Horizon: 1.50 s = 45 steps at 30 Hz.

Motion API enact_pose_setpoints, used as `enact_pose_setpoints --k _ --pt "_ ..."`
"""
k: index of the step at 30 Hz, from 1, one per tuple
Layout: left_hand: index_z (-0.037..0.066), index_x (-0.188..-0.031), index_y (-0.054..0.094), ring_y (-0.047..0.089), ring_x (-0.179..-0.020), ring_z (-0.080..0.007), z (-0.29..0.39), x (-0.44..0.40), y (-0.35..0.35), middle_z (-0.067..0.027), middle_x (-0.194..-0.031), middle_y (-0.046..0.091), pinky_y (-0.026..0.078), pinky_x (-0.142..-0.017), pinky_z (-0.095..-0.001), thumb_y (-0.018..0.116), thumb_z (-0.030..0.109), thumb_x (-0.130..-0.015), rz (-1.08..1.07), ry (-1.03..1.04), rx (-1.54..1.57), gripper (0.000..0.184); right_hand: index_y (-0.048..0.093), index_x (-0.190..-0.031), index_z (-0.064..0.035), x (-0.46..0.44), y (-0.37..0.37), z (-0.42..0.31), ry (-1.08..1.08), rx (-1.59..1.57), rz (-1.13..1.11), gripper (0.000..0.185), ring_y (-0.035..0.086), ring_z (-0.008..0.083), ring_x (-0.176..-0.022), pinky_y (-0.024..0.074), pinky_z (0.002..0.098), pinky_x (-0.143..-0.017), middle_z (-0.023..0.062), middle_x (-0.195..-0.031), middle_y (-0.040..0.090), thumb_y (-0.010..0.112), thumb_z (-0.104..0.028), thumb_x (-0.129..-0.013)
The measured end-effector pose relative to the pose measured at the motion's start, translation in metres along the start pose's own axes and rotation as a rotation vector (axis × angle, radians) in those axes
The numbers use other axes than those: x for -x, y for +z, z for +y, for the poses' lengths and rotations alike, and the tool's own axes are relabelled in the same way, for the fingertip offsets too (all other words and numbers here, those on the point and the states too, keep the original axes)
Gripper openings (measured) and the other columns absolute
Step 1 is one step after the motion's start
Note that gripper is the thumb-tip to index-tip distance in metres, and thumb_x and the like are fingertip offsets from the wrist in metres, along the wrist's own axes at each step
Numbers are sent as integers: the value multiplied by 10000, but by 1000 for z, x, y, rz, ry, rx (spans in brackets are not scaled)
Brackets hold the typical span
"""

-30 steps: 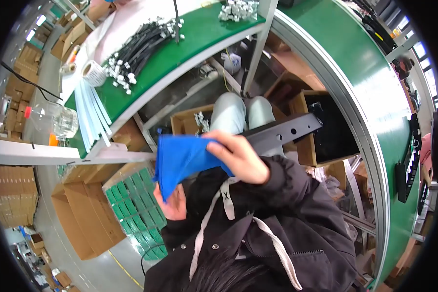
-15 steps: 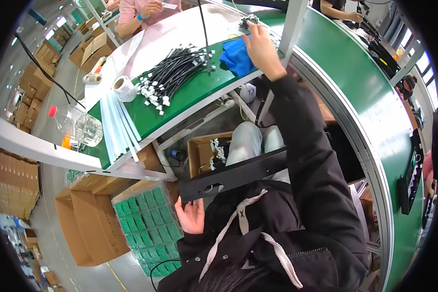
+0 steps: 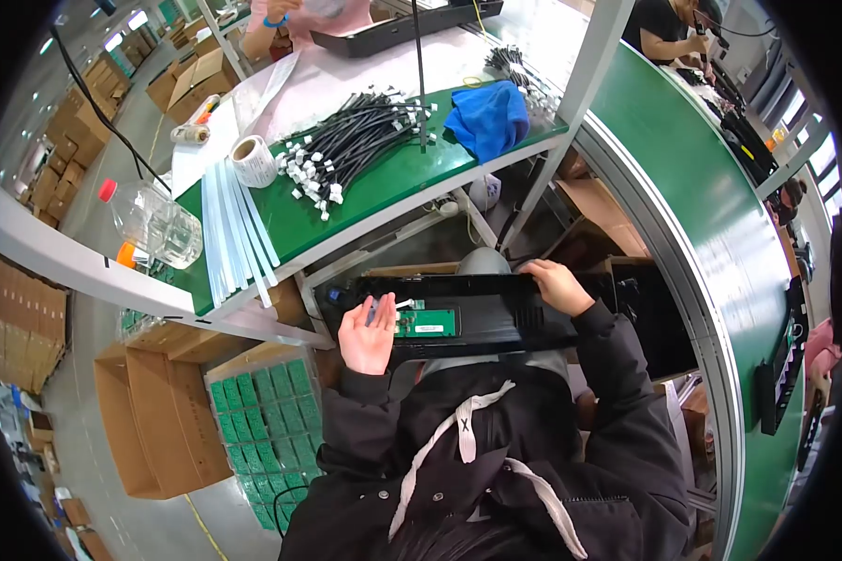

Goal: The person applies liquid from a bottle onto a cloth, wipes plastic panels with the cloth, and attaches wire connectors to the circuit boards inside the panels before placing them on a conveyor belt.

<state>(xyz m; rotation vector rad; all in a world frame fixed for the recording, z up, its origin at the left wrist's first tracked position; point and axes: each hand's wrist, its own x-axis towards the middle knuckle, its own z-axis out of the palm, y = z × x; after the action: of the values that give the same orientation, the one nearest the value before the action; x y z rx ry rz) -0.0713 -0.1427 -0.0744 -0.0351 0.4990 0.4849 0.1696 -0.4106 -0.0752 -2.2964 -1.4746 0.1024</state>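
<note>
A long black housing [image 3: 496, 323] lies across the person's lap, its inner side facing up, with a green circuit board [image 3: 428, 323] inside near its left end. My right hand [image 3: 559, 286] grips the housing's far edge toward the right end. Palm up and fingers spread, my left hand [image 3: 367, 337] is beside the board at the left end, with no object held in it. A crumpled blue cloth [image 3: 488, 120] rests on the green bench, right of a pile of black cables [image 3: 355, 140] with white connectors.
The bench [image 3: 337, 229] also bears a label roll [image 3: 254, 162], pale strips [image 3: 229, 224] and a plastic bottle [image 3: 154, 224]. Green boards [image 3: 267, 411] sit in trays by an open carton [image 3: 159, 421]. A co-worker [image 3: 327, 19] sits across the bench. A green conveyor [image 3: 683, 178] curves at right.
The blue cloth went from my hands to the bench, and my right hand came back from there to the housing. The housing has turned, showing its inside and the board.
</note>
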Motion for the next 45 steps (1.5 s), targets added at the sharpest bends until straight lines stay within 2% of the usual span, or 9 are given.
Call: enact_pose_setpoints --k 6,12,19,28,30,33,38,42,45 --pt "-47 -1059 460 465 -1117 -330 2 3 -9 -233 -1148 448 428 -939 -406 512 58 -783 92 88 -39 301 591 -883 -43 -57 -36 -11 -73 -131 -250 167 587 335 -798 465 403 -703 150 -814 605 510 -11 -740" --pt "-20 -1156 441 476 -1097 -285 -8 22 -1 -191 -1159 455 416 -908 -364 497 97 -774 73 89 -168 403 585 -939 -57 -243 -97 -67 -329 30 587 129 575 321 -757 459 380 -646 132 -798 573 520 -110 -840" --pt "10 -1181 462 501 -996 -216 -10 55 3 -95 -1129 510 408 -856 -325 475 105 -772 59 39 -261 420 606 -927 -77 -340 -70 -51 -189 112 480 163 584 296 -830 469 396 -726 99 -862 596 585 -188 -809" --pt "42 -1057 519 518 -865 -180 -16 49 10 -40 -957 546 414 -794 -306 507 92 -757 -33 144 -354 305 597 -880 -64 -309 -110 -75 -365 67 1065 82 577 290 -689 465 360 -609 83 -799 594 591 -113 -814" --pt "29 -1023 516 507 -846 -159 -22 55 25 -49 -903 540 398 -748 -284 489 70 -773 -89 340 -542 254 606 -876 -60 -297 -113 -77 -314 -79 1116 95 573 291 -687 469 362 -611 84 -788 593 599 -128 -809" --pt "8 -993 508 486 -802 -120 -29 68 43 -57 -849 527 370 -695 -249 448 51 -832 -233 687 -1032 177 616 -896 2 -239 -110 -104 -282 -510 797 102 602 175 -644 468 261 -592 104 -763 616 581 -63 -827" --pt "3 -1223 406 498 -749 -103 -22 60 61 -84 -963 530 389 -622 -225 490 247 -896 -325 512 -1157 417 600 -920 12 -117 -40 -149 -101 -898 137 109 590 127 -689 467 248 -633 73 -776 603 579 -51 -833" --pt "-12 -1114 503 517 -710 -81 -2 40 39 -39 -858 572 398 -597 -206 459 231 -939 -258 443 -1114 303 608 -946 -7 -65 23 -152 -111 -791 30 139 588 229 -745 460 307 -673 100 -826 581 589 -66 -821" --pt "5 -948 595 525 -667 -70 5 34 19 -30 -800 582 406 -579 -196 491 205 -929 -192 553 -1378 226 605 -988 -27 -52 55 -156 -131 -733 223 188 580 227 -712 467 293 -643 92 -850 549 607 -29 -800"
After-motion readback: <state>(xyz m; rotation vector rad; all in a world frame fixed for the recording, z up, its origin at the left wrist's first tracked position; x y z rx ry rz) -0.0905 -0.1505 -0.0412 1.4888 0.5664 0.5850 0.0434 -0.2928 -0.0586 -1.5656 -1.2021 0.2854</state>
